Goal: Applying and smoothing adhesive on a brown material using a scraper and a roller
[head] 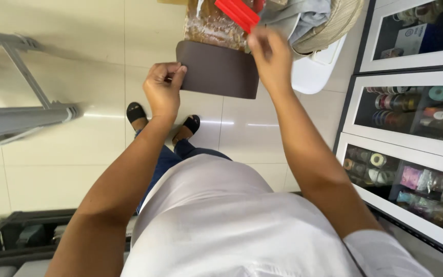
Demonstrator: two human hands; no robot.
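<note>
Tiled floor (52, 169): pale, glossy, seen from above; most of the left and centre of the view is taken up by it. Open room is found mainly on the left-centre tiles, bounded at the left edge by a grey metal frame (21, 115) and at the lower left corner by a dark low rack (21, 233).

Right edge: a white-framed glass cabinet (401, 141) is seen, its shelves stocked with spools of ribbon and tape and small packets. Little free room is left between it and the person's right arm.

Top centre: a woven basket (334, 23) with grey cloth in it is set on a white stool (316, 69), just beside the cabinet. A brown speckled sheet (211, 25) is seen to its left, behind the held piece.

A white shirt and blue trousers are worn; two feet in dark sandals (162, 119) are planted on the tiles below the hands.

Dark brown flat piece (219, 69): a curved-edged rectangle, held in the air between the two hands, above the floor and level with the stool.

Left hand (164, 87): curled nearly closed, the piece's left edge pinched between thumb and fingers.

Right hand (270, 54): placed at the piece's upper right corner, fingers bunched at a red flat strip (238, 13) that projects up-left. Whether the brown piece is also gripped by it cannot be told.
</note>
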